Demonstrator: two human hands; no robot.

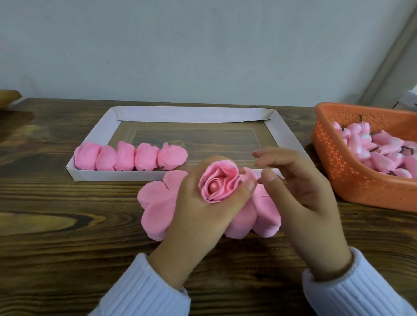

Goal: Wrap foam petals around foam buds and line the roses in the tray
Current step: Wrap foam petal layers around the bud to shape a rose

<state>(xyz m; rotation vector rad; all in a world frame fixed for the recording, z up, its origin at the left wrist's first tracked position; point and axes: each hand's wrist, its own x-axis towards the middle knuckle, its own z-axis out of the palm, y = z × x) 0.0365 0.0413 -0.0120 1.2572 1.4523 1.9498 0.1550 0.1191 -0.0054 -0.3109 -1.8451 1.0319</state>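
Head view. The left hand grips a half-wrapped pink rose above the counter, its fingers curled round the petals and the rounded bud showing at the centre. The right hand holds nothing: its fingers are loosely spread just beside the rose. Loose foam petals lie on the counter under both hands. Behind them stands the white tray with five finished roses in a row along its near-left edge. At right, an orange basket holds spare buds.
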